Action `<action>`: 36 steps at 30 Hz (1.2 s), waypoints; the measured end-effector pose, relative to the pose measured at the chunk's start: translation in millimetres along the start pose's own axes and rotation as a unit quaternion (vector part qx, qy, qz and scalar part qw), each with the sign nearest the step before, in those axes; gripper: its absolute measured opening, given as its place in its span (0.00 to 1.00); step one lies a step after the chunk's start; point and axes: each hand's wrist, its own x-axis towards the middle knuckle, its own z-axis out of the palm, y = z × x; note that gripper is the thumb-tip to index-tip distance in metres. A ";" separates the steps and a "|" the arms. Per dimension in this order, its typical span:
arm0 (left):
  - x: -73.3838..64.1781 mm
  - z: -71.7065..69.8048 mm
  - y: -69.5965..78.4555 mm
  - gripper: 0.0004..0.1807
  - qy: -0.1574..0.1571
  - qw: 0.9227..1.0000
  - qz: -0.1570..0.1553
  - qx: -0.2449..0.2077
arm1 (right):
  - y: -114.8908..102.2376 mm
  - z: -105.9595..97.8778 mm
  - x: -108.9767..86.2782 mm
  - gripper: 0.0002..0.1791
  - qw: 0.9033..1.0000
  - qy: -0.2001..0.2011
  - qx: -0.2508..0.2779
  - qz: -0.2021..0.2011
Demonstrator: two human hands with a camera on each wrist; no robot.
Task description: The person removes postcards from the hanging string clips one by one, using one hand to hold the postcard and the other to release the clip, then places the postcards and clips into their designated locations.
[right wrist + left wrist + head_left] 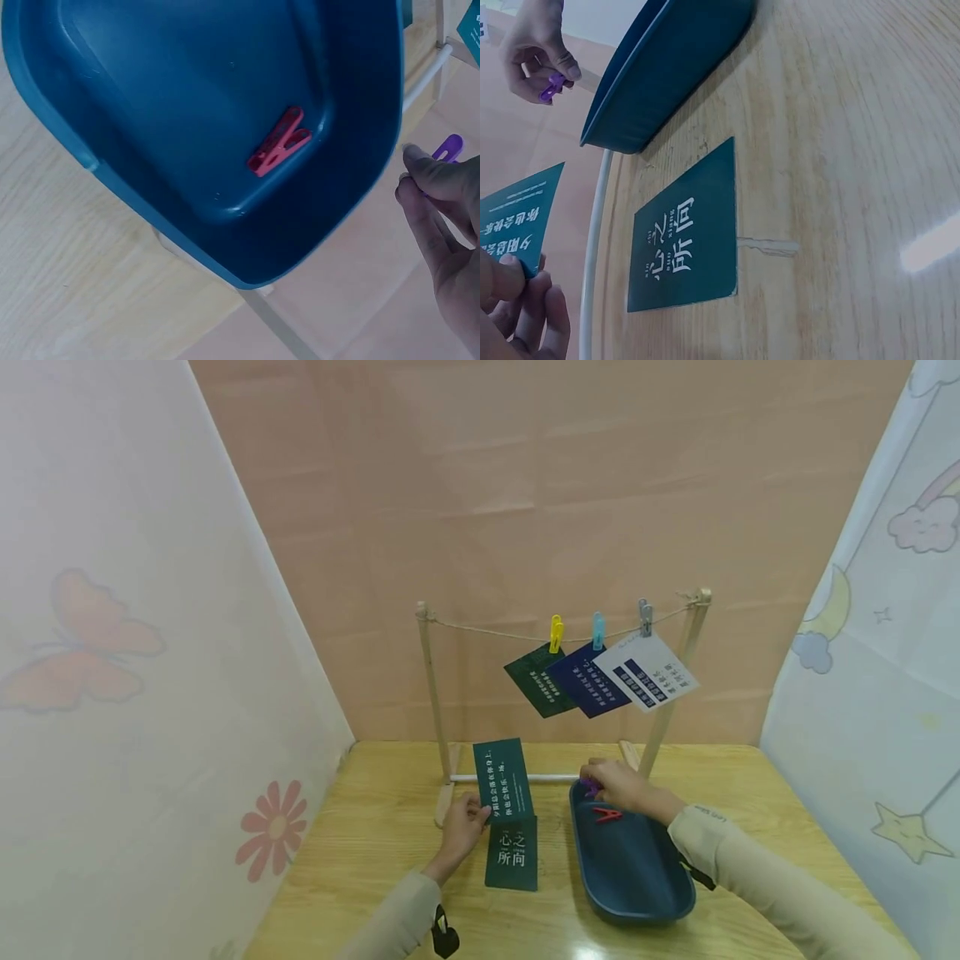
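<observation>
My left hand (462, 822) pinches a dark green card (502, 779) with white writing by its lower left corner, raised off the table. A second green card (512, 855) lies flat on the table just below it. My right hand (619, 785) holds a purple clothespin (553, 87) between thumb and fingers, above the far end of a blue basin (633, 868). Inside that basin rests a red clothespin (278, 142). In the right wrist view, fingers partly cover the purple clothespin.
Behind the hands stands a wooden frame with a string (487, 630). From it hang a green card (540, 681), a navy card (585, 681) and a white card (645, 670), under yellow (556, 633), light blue (597, 631) and grey (645, 617) clothespins. A white rod (551, 777) joins the posts low down.
</observation>
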 end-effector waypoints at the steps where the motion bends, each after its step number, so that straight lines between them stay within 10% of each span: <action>1: -0.8 -0.7 -0.9 0.04 -0.005 1.000 0.000 0.002 | 0.2 1.6 -1.1 0.17 1.000 0.001 0.000 0.002; 23: -9.1 -3.5 -12.6 0.03 -0.054 0.998 -0.009 0.012 | 7.4 19.5 -18.4 0.15 0.997 -0.063 0.015 0.034; 36: -15.5 -7.4 -22.7 0.04 -0.094 0.993 -0.068 0.035 | 12.6 28.6 -29.1 0.15 0.996 -0.092 -0.010 0.007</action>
